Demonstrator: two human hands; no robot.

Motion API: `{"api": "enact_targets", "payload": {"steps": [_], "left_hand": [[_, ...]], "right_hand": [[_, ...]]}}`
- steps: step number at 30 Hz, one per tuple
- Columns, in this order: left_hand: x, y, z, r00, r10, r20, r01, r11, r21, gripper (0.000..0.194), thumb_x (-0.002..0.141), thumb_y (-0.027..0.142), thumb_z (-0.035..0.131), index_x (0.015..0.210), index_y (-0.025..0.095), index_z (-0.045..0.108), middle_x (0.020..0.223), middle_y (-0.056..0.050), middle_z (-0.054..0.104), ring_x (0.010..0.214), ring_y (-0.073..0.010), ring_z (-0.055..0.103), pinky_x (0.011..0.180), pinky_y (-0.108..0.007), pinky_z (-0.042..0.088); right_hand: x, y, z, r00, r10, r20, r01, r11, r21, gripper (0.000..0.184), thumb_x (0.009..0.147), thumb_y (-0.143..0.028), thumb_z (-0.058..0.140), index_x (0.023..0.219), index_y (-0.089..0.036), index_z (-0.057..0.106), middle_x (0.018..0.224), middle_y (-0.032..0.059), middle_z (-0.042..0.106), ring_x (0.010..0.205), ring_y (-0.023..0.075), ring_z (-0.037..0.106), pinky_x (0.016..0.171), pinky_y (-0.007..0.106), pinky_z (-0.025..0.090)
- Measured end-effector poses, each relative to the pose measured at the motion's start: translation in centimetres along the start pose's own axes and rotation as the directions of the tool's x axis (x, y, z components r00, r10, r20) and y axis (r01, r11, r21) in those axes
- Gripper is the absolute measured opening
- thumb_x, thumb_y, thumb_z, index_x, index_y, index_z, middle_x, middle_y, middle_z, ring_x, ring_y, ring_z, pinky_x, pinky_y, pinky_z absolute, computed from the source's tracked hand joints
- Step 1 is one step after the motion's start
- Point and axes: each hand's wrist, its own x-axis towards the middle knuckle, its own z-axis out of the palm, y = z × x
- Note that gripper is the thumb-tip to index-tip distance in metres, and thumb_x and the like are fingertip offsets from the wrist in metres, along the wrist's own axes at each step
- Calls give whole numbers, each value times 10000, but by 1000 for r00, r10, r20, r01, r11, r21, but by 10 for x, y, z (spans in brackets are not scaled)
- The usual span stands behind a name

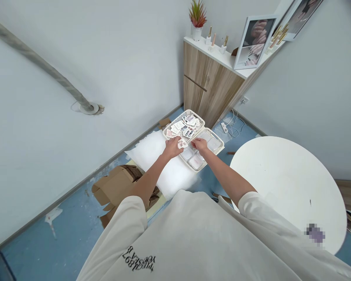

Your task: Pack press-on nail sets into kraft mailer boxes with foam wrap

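My left hand (172, 147) is closed on a small white card with reddish print (182, 143), held over the near edge of the baskets. Beside it, my right hand (199, 144) has its fingers pinched together above the right basket; whatever lies between them is too small to make out. A white perforated plastic basket (164, 133) holds several loose printed cards (179, 125). Against it stands a second white basket (222, 146) with several clear, flat plastic boxes (195, 160) inside. My right hand and forearm hide part of that basket.
White sheeting (169, 177) lies under and before the baskets. Flattened brown cardboard boxes (117, 185) are at the left. A round white table (286, 187) stands right, a wooden cabinet (210, 84) behind. A power strip (224, 127) with cables lies on the blue floor.
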Motion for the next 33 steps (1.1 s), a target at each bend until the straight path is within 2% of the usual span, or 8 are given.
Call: {"api": "enact_targets", "payload": {"steps": [5,8,12,15,18,23,29,33], "left_hand": [[7,23,10,997,23,-67,-25,999,-37,593,814,331,734,1348,249,491,1352,-115,597,1286,-346,510,1091,-486,326],[13,42,18,996,41,-78,-43,999,-28,609,825,349,737,1371,237,491,1402,-132,559,1326,-356,474,1102,-490,330],[19,71,35,980,185,-75,-191,979,-73,529,880,339,667,1371,219,509,1408,-129,541,1327,-326,481,1094,-462,371],[21,98,52,955,296,-23,-297,948,-113,449,950,258,524,1394,203,507,1398,-122,545,1289,-275,524,1070,-415,410],[23,132,74,935,353,35,-347,931,-109,437,977,204,427,1404,202,522,1376,-117,570,1248,-258,554,1064,-410,416],[22,206,122,889,434,146,-428,901,-76,373,980,211,413,1256,239,662,1256,-85,656,1209,-261,572,1065,-407,418],[-4,303,195,785,543,297,-523,839,-151,342,936,168,444,1094,258,733,1136,-43,718,1097,-241,626,1019,-377,457],[-31,355,244,791,506,344,-449,862,-235,329,915,146,468,1085,250,731,1060,-38,741,1022,-227,659,941,-352,504]], "right_hand": [[-12,-1,-8,994,20,104,-26,998,61,107,818,-223,676,737,-177,624,679,45,685,665,160,677,594,248,531],[-13,1,-23,998,-7,58,2,997,79,58,773,-152,683,797,-172,635,650,20,672,654,159,679,624,255,541],[-11,14,-62,995,-82,-55,82,997,-2,135,750,-148,632,878,-171,668,619,-17,647,630,143,660,642,245,538],[-15,29,-104,980,-166,-113,159,985,-71,225,765,-170,569,941,-166,709,647,-20,660,641,137,649,680,252,543],[-28,47,-150,954,-248,-168,225,963,-148,281,779,-175,538,971,-174,743,749,0,714,711,152,664,763,284,549],[-68,79,-233,910,-332,-247,263,925,-274,320,822,-158,503,985,-217,773,958,13,762,894,181,683,897,315,524],[-126,128,-332,899,-314,-306,226,929,-292,346,853,-156,480,1006,-247,777,984,1,756,882,175,668,895,314,515],[-159,168,-390,878,-237,-417,142,959,-246,339,856,-197,504,1094,-235,743,939,12,744,824,173,648,860,321,524]]}}
